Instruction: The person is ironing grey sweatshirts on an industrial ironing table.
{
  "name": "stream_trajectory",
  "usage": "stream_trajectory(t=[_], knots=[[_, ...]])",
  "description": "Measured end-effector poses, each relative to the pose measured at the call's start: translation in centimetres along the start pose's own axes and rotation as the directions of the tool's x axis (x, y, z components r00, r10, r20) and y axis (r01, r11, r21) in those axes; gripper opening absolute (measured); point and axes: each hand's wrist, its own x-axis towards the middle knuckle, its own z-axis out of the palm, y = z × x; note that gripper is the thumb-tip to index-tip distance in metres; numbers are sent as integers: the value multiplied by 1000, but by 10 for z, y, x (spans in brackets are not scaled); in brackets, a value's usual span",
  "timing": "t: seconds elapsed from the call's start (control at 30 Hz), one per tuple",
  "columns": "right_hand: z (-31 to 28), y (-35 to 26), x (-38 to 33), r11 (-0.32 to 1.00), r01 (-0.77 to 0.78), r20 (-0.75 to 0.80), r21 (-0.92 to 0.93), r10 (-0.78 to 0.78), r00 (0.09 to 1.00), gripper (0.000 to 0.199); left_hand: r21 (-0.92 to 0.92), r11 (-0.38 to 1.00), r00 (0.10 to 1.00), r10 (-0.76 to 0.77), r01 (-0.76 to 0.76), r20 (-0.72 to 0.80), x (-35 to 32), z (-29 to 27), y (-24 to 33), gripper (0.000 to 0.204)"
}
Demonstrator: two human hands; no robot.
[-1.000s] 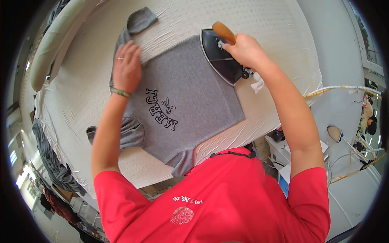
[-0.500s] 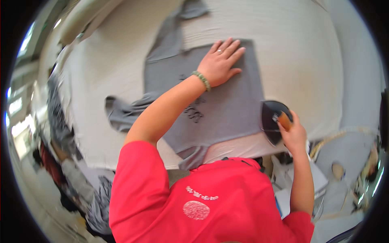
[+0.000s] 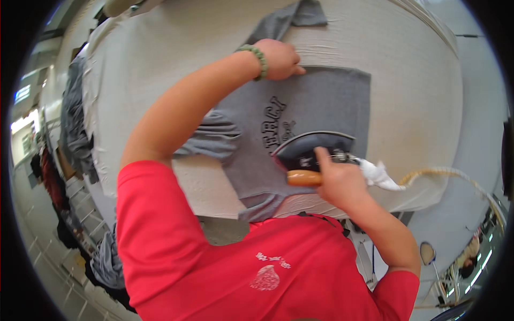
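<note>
My right hand [image 3: 342,182] is closed around the wooden handle [image 3: 303,177] of the dark iron [image 3: 313,150]; fingers wrap the grip fully. The iron sits flat on the lower part of the grey T-shirt [image 3: 321,107], its curved front edge pointing toward the far edge of the bench [image 3: 417,80]. A white cloth wrap [image 3: 377,174] and a braided cord [image 3: 444,174] trail off from the iron's rear, past the near right corner of the bench.

My left hand [image 3: 281,58] rests on the shirt's far edge, fingers curled loosely and pressing fabric down; I cannot tell whether any cloth is pinched. A green bead bracelet [image 3: 259,60] sits on that wrist.

The shirt lies spread across the middle of the padded bench, printed side up. One sleeve [image 3: 209,136] bunches toward the left; the other sleeve [image 3: 292,16] extends toward the far edge. The shirt's right edge runs straight, with bare padding between it and the bench's right edge. Bare padding also lies left of the shirt. Dark garments [image 3: 75,117] hang off the bench's left edge.
</note>
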Motion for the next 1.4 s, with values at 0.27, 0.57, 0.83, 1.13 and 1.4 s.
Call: stream_trajectory(t=[0.27,0.57,0.83,1.13,1.4], knots=[[11,-20,41,981,167,-12,-99,-169,986,36,56,966,933,259,-253,-251,11,10,-30,34],[-34,-14,136,995,20,-81,-97,-28,996,24,92,943,919,331,-319,-215,24,6,-41,38],[-53,-9,172,993,-16,-55,-115,9,998,27,57,946,907,323,-319,-271,28,12,-50,34],[-80,13,176,978,-134,-10,-162,135,991,40,39,965,874,250,-258,-417,16,16,-52,31],[-81,20,176,971,-162,-36,-175,158,987,41,-561,707,540,-700,431,-467,-69,44,-44,27]])
